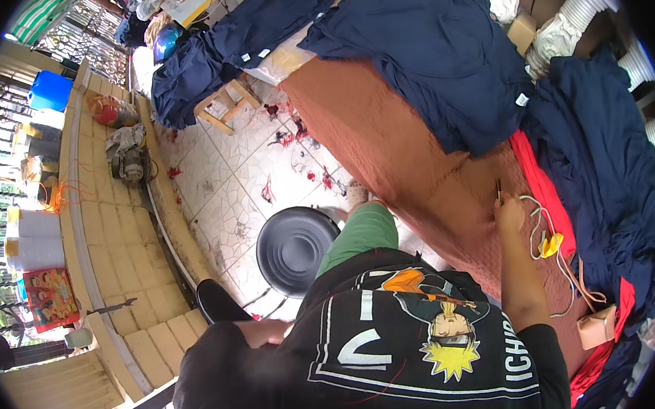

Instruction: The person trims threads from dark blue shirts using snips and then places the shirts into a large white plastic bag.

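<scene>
Rust-brown cloth (pixel 383 135) covers the tabletop, which runs from the top of the view down to the right. The person's right hand (pixel 508 212) rests on this cloth near its right edge, fingers pinched around a small dark tool (pixel 499 189) that points away from them; what kind of tool it is cannot be told. Just beside that hand lie a white cord (pixel 535 226) and a small yellow piece (pixel 551 245). Dark navy garments (pixel 438 50) are heaped across the far end and right side of the cloth. The left hand (pixel 264 332) lies against the person's black shirt, low on the left, fingers loosely curled and holding nothing. A round black stool (pixel 294 247) stands on the tiled floor (pixel 226 182) below.
</scene>
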`<state>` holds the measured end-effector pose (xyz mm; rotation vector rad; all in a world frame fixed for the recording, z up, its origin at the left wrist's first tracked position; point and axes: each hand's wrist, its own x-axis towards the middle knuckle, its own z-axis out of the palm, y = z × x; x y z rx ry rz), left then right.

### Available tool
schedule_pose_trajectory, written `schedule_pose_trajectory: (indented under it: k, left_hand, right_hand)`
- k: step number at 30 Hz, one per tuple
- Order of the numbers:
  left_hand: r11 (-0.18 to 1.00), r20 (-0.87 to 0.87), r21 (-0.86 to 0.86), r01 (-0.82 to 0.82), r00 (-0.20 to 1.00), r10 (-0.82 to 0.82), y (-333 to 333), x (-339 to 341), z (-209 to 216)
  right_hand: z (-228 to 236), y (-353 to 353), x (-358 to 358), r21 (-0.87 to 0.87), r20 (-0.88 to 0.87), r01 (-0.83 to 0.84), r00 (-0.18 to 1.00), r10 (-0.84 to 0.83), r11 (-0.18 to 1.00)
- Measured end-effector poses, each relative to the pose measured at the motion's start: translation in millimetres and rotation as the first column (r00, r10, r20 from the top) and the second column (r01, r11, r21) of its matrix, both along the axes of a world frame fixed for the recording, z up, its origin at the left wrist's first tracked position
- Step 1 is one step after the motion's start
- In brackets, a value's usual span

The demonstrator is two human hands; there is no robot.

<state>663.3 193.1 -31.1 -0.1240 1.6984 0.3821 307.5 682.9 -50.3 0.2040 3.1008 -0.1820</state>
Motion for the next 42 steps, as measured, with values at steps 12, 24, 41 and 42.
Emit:
schedule_pose_trajectory:
  k: [12, 24, 41, 42]
  left_hand:
    - [0.904, -0.338, -0.424, 0.049, 0.918, -0.208, -118.1, -249.5, -150.1]
    - [0.942, -0.406, -0.241, 0.233, 0.858, -0.315, -190.2, -307.2, -243.6]
    - [0.887, -0.206, -0.2, 0.416, 0.867, -0.453, -240.3, -396.0, -263.9]
    - [0.882, -0.187, -0.184, 0.435, 0.865, -0.465, -248.9, -407.8, -267.3]
  right_hand:
    - [104.6, -107.8, -71.9, -0.387, -0.463, -0.263, 0.884, 0.061, 0.884]
    - [127.6, -297.9, -267.3, -0.362, -0.436, -0.342, 0.884, 0.167, 0.867]
    - [129.5, -255.0, -303.8, -0.469, -0.403, 0.136, 0.846, -0.349, 0.873]
    - [130.1, -255.7, -309.4, -0.459, -0.337, 0.195, 0.864, -0.373, 0.867]
